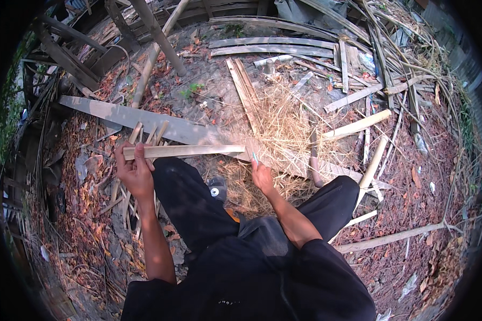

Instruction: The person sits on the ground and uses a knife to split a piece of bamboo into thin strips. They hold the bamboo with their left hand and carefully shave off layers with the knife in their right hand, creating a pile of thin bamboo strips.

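Note:
My left hand (136, 172) is closed around one end of a long, pale split-bamboo slat (193, 151), held level over my left knee. The slat's other end reaches the middle, above a grey wooden plank (160, 122). My right hand (262, 177) is closed near that end, on a slim pale-blue item (255, 158) too small to identify. To its right, a knife with a wooden handle (316, 171) and dark blade lies across the plank, among straw-coloured shavings (286, 115).
Pale bamboo strips (243, 91) lie beyond the plank. Long grey boards (273, 49) stretch across the back. Leaning poles (158, 37) stand at back left. Split bamboo pieces (359, 124) and a thin branch (396, 239) lie at right. Dry leaves cover much of the ground.

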The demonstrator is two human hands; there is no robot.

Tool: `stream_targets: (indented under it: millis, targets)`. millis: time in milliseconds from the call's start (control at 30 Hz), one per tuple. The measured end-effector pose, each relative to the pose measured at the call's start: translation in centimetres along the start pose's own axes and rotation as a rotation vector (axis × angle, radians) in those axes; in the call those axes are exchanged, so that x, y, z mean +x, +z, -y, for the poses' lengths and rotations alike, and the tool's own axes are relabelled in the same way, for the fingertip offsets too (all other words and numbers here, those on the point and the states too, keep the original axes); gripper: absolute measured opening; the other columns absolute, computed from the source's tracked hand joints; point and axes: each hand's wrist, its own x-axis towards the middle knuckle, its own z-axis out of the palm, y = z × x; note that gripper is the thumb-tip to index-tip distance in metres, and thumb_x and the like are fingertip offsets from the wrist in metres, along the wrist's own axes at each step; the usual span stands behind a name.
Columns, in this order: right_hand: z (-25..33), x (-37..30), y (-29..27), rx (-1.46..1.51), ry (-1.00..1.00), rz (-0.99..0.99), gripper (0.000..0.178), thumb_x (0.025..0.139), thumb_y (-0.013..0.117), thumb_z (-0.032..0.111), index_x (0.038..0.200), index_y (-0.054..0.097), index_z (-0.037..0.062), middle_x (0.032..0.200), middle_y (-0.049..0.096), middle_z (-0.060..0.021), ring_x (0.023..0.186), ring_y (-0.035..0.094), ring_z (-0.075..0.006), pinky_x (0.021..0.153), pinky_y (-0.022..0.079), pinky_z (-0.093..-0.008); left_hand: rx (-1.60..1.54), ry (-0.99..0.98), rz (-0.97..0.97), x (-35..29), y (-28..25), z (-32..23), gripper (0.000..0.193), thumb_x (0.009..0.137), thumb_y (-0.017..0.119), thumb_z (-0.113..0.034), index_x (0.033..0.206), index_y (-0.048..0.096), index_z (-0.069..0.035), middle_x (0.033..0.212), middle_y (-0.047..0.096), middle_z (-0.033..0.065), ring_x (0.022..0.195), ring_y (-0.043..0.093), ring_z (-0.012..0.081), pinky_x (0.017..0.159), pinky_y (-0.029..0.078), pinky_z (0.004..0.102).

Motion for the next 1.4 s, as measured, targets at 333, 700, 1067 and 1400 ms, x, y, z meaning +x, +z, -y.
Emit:
stream_targets:
  millis: [333, 700, 1067, 1400]
  targets:
    - [-2.1, -0.1, 2.9, -0.128, 0.053, -0.17, 0.057, 0.097, 0.04, 0.045, 0.078, 0.064, -0.002, 0.076, 0.062, -0.03, 0.073, 0.063, -0.0463, 0.069, 0.052, -0.0522, -0.023, 0.121, 0.099, -1.9, 0.2, -0.4, 0.013, 0.096, 0.055, -0.007, 0.104, 0.045, -0.002, 0.084, 0.066, 0.016, 0.049, 0.047, 0.0069, 0.045, 0.037, 0.0183]
    - [-3.1, 0.9, 4.0, -0.04, -0.009, -0.107, 0.058, 0.098, 0.038, 0.044, 0.086, 0.064, -0.0063, 0.076, 0.061, -0.033, 0.08, 0.061, -0.0506, 0.075, 0.05, -0.0536, -0.105, 0.302, 0.331, -2.2, -0.4, 0.9, 0.016, 0.095, 0.054, -0.005, 0.105, 0.041, -0.003, 0.089, 0.067, 0.0253, 0.052, 0.05, 0.0114, 0.047, 0.042, 0.0209]
    - [1.5, -1.3, -1.2, 0.003, 0.125, -0.064, 0.058, 0.096, 0.041, 0.046, 0.091, 0.066, -0.0055, 0.082, 0.062, -0.0344, 0.083, 0.062, -0.0492, 0.075, 0.051, -0.0502, -0.055, 0.354, 0.403, -2.6, -1.0, 0.6, 0.015, 0.097, 0.051, -0.009, 0.106, 0.04, -0.004, 0.092, 0.066, 0.0255, 0.052, 0.05, 0.0118, 0.048, 0.042, 0.0214]
    - [18.0, -9.1, -12.3, 0.32, -0.434, 0.171, 0.042, 0.097, 0.05, 0.034, 0.078, 0.056, -0.0022, 0.054, 0.053, -0.0241, 0.052, 0.056, -0.0431, 0.047, 0.044, -0.0482, 0.083, 0.456, 0.375, -2.7, 1.0, -1.3, 0.017, 0.095, 0.055, -0.011, 0.103, 0.043, 0.0, 0.086, 0.045, 0.0126, 0.057, 0.047, 0.0113, 0.042, 0.044, 0.021]
